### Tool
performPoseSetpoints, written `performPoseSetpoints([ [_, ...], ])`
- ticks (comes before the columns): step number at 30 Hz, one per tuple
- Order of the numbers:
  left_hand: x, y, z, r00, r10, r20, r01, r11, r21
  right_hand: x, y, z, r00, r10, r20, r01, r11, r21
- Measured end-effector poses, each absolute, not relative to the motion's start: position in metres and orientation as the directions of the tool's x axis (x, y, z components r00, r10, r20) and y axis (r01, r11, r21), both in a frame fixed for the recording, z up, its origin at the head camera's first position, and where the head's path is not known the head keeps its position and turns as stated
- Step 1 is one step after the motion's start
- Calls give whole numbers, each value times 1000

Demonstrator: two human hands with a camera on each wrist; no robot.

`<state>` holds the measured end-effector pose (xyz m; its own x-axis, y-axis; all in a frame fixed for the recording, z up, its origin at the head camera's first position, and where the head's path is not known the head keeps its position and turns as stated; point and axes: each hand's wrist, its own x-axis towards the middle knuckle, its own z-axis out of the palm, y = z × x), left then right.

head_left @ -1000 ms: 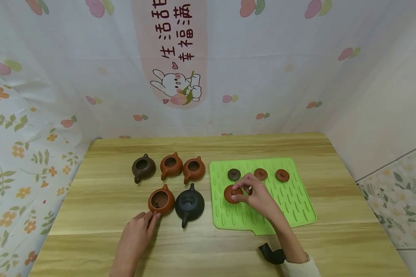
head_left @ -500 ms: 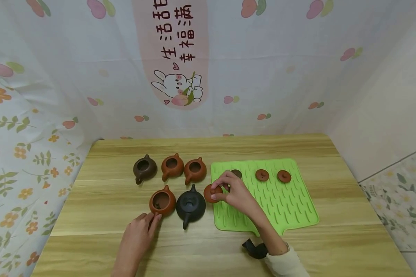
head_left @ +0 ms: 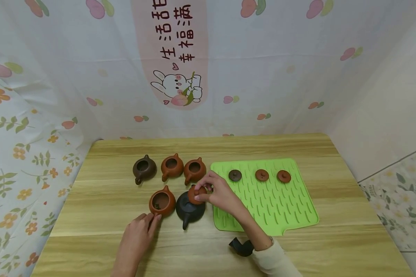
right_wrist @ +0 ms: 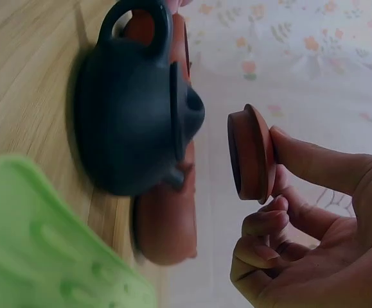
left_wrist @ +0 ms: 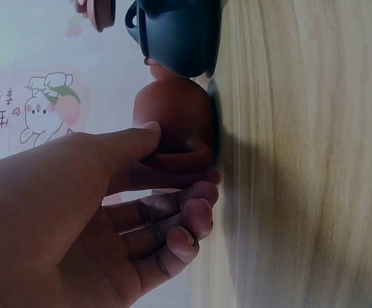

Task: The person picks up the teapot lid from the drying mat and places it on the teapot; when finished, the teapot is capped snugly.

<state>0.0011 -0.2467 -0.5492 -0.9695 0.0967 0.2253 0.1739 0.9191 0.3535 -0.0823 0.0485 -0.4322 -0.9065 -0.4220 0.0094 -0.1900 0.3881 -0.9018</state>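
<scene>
While the left hand (head_left: 136, 234) is pinching the handle (left_wrist: 189, 159) of an open orange pot (head_left: 163, 199), the right hand (head_left: 220, 194) is holding an orange lid (head_left: 195, 197) in its fingertips. That lid is hanging just above the black pot (head_left: 190, 211), which is wearing its own lid. Both pots are standing side by side on the table (head_left: 194, 254). Three smaller lids (head_left: 262, 175) are lying on the green mat (head_left: 263, 207).

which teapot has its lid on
The black teapot, in the near row beside the orange-brown teapot whose handle the left hand pinches; the other four have open mouths.
</scene>
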Motion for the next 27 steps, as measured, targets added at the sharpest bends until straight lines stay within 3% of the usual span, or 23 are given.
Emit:
performPoseSetpoints([
  [13, 0, -250, -556, -963, 106, 248, 189, 921, 341, -89, 18, -427, -885, -465, -1, -193, 370, -909],
  [27, 0, -249, -554, -959, 107, 264, 196, 921, 337, -97, -16, -432, -853, -522, 25, -280, 415, -866],
])
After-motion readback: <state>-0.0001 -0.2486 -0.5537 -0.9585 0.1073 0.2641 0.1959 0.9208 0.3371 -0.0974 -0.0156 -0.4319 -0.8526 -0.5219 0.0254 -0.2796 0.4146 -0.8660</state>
